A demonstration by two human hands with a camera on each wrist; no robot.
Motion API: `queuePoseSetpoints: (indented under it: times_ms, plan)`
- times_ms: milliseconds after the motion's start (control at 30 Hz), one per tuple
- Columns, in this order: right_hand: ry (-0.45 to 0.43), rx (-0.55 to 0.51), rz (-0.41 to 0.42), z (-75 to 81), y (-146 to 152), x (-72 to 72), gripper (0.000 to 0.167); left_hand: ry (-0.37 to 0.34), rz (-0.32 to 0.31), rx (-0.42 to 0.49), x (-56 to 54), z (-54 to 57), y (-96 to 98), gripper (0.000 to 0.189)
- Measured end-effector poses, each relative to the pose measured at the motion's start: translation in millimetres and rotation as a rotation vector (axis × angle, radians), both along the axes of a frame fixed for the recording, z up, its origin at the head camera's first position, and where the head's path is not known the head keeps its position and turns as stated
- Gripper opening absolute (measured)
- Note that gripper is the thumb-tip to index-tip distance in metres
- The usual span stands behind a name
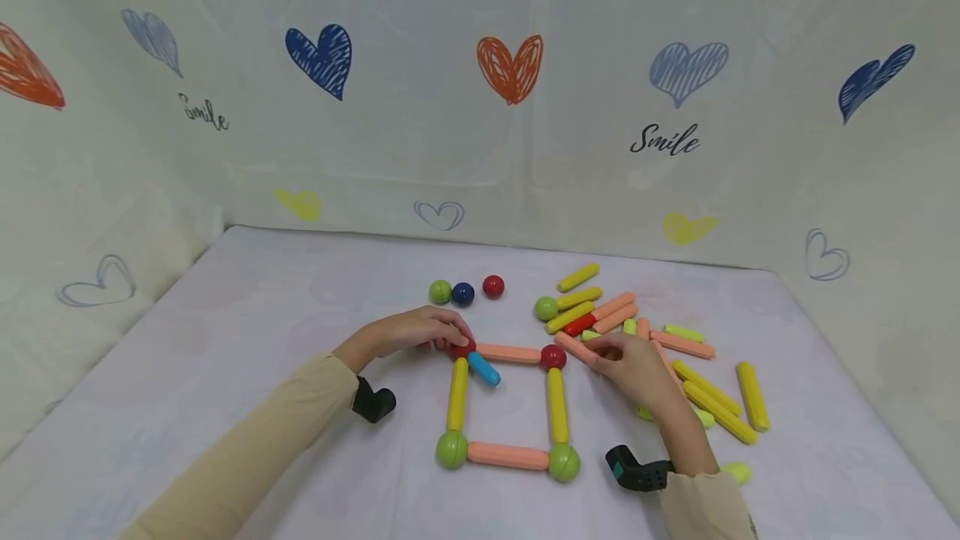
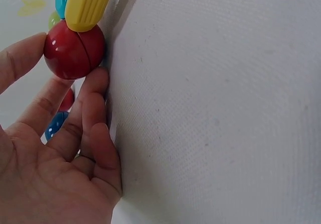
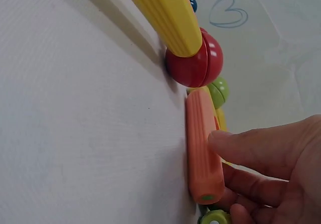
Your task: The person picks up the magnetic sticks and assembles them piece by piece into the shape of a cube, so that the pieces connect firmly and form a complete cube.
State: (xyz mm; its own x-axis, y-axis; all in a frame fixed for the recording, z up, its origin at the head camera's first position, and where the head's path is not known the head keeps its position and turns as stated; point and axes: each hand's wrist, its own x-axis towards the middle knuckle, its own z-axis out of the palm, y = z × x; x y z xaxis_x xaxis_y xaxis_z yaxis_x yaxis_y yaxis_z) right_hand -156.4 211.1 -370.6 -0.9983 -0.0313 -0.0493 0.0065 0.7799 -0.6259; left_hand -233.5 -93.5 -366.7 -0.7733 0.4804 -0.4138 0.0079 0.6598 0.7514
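My left hand (image 1: 418, 330) holds a red ball (image 2: 70, 53) between thumb and fingers, at the far left corner of a square frame of rods and balls. A short blue rod (image 1: 484, 370) slants from that ball, next to a yellow rod (image 1: 457, 395). At the far right corner is another red ball (image 1: 553, 357). Just right of it, my right hand (image 1: 637, 369) pinches a salmon rod (image 3: 200, 143), whose far end lies close to that ball. Green balls (image 1: 452, 449) form the near corners, joined by a salmon rod (image 1: 508, 456).
A green ball (image 1: 440, 292), a dark blue ball (image 1: 463, 294) and a red ball (image 1: 493, 287) lie behind the frame. Several loose rods, among them a yellow rod (image 1: 752, 395) and a red rod (image 1: 579, 324), are scattered around my right hand. A patterned cloth (image 1: 375, 148) hangs behind the table.
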Motion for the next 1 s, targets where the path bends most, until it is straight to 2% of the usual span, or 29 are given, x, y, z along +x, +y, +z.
queuePoseSetpoints:
  times_ms: [367, 533, 667, 800, 1000]
  plan:
    - [-0.064, 0.072, 0.018, -0.2, -5.7, 3.1, 0.035, 0.002, -0.004, 0.000, -1.0, -0.9, -0.2, 0.024]
    - [-0.051, 0.049, 0.049, 6.7, -6.8, 4.4, 0.034, 0.001, -0.005, 0.003, -0.9, -0.8, 0.2, 0.024]
    - [-0.072, -0.035, 0.127, 19.5, -13.6, 9.8, 0.032, -0.003, -0.006, 0.006, -2.3, -1.4, 0.1, 0.024]
    - [-0.155, -0.092, 0.224, 30.3, -30.1, 17.8, 0.026, -0.008, -0.003, 0.005, -2.6, -1.7, 0.5, 0.024]
    - [-0.248, -0.025, 0.380, 36.8, -53.9, 29.2, 0.020, -0.004, -0.007, 0.009, -2.3, -2.1, 1.3, 0.024]
